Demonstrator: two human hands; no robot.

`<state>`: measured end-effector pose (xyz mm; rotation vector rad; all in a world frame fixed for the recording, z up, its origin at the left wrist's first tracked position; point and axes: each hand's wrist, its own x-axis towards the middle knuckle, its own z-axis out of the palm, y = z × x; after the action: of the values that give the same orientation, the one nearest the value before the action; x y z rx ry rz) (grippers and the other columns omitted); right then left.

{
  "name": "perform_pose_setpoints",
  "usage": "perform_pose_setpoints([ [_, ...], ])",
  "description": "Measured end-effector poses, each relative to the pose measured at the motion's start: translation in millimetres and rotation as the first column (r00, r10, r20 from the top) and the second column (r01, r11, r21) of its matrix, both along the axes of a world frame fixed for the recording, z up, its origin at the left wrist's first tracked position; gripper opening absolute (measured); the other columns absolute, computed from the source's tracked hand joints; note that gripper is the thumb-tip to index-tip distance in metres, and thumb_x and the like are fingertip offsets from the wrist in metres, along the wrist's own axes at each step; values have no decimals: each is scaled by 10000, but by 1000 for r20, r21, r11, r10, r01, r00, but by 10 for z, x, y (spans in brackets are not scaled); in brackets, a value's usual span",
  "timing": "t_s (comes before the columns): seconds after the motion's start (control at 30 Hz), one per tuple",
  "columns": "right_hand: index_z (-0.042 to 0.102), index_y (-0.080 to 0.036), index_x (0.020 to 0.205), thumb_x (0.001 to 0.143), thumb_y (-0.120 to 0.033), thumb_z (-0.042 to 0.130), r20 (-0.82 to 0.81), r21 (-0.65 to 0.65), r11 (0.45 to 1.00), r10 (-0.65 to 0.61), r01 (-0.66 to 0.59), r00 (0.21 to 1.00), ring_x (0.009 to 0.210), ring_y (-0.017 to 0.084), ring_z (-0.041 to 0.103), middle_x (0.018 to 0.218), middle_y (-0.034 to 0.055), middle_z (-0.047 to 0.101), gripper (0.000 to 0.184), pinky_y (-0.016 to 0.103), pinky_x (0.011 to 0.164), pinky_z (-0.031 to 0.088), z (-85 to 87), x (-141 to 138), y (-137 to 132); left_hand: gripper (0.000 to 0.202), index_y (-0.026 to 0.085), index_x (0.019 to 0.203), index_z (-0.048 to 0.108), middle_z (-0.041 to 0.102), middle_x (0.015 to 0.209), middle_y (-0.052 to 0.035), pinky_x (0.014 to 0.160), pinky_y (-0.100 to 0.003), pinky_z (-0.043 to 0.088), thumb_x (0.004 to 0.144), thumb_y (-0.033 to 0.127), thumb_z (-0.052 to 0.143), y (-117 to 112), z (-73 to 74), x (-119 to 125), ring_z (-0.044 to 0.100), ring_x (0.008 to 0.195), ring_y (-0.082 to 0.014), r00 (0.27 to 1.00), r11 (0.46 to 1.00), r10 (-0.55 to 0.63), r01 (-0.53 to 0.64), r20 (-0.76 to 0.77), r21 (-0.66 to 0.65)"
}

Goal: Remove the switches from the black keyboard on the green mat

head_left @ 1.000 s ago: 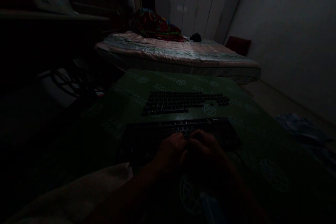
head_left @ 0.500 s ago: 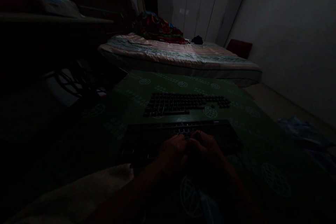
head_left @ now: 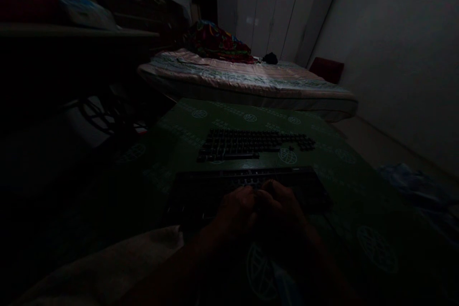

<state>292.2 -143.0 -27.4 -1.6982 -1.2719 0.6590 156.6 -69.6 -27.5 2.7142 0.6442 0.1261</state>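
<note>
A black keyboard base (head_left: 201, 183) lies on a green table, much of it lost in shadow. Over its middle, my left hand (head_left: 238, 208) and my right hand (head_left: 281, 201) are side by side, almost touching. Both have their fingers curled and pressed together. Whatever sits between the fingertips is too dark and small to name. Beyond the base, loose black keycaps (head_left: 244, 143) are laid out in keyboard order, with a long bar-shaped key along the near row.
The green table (head_left: 168, 141) carries printed white globe marks. A light cloth (head_left: 143, 253) lies at the near left. Behind the table stands a bed (head_left: 229, 76) with a red patterned blanket (head_left: 222, 48). A shelf (head_left: 79, 31) juts in at left.
The whole view has shifted slightly, so the scene sits a little lower. Both hands stay closed over the middle of the keyboard base, with hardly any movement.
</note>
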Motion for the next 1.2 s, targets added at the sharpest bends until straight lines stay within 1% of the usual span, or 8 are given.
perform_pose_setpoints([
  [0.2,541,-189,700,768,-373,543,43,12,1000,26,-27,999,593,118,515,628,-17,579,197,218,529,364,-71,17,25,131,161,848,524,553,863,-51,709,-300,448,728,173,474,29,-59,-10,516,806,-183,1000,999,-17,16,16,31],
  [0.3,537,-191,684,760,-381,552,31,15,1000,8,-8,999,582,116,510,618,-16,577,205,216,518,360,-70,14,36,127,170,846,527,554,857,-41,700,-285,445,729,176,478,33,-71,-15,512,795,-171,999,999,-21,20,32,33],
  [0.43,519,-194,645,755,-375,547,-4,-8,1000,-26,26,1000,546,111,484,573,-25,544,213,218,501,350,0,-8,31,127,173,857,533,554,855,-38,700,-282,442,745,195,477,20,-58,-19,514,787,-166,998,1000,-15,14,65,17],
  [0.53,519,-196,644,757,-382,542,-30,-15,1000,-24,23,999,552,113,481,570,-28,538,219,217,503,355,25,-18,19,139,177,874,537,555,852,-35,694,-277,440,750,200,480,9,-49,-21,514,784,-163,996,1000,-10,10,85,7],
  [0.63,523,-195,660,763,-400,540,-54,4,1000,-26,26,998,561,114,481,575,-31,534,230,217,512,365,0,-21,6,147,176,879,540,557,858,-36,711,-290,444,742,196,490,5,-48,-24,513,793,-167,997,1000,3,-2,81,-7],
  [0.77,510,-192,660,768,-398,538,-88,8,998,-68,69,994,559,113,475,579,-29,522,235,217,506,369,-50,-30,-6,158,173,875,554,559,901,-47,751,-309,447,726,190,506,8,-57,-28,515,838,-179,996,999,-13,15,83,-28],
  [0.97,514,-192,653,758,-413,549,-150,36,992,-114,121,982,541,111,468,579,-23,523,247,215,486,374,-99,-47,-3,184,187,896,591,556,924,-48,756,-307,448,727,200,519,-10,-47,-31,517,856,-182,997,999,-15,18,73,-37],
  [1.2,512,-193,621,757,-447,549,-210,53,987,-140,154,968,520,106,450,554,-26,505,290,212,478,374,-138,-50,13,128,183,831,571,567,923,-47,771,-321,445,721,175,504,-25,-28,-23,514,869,-185,997,1000,-20,22,73,-19],
])
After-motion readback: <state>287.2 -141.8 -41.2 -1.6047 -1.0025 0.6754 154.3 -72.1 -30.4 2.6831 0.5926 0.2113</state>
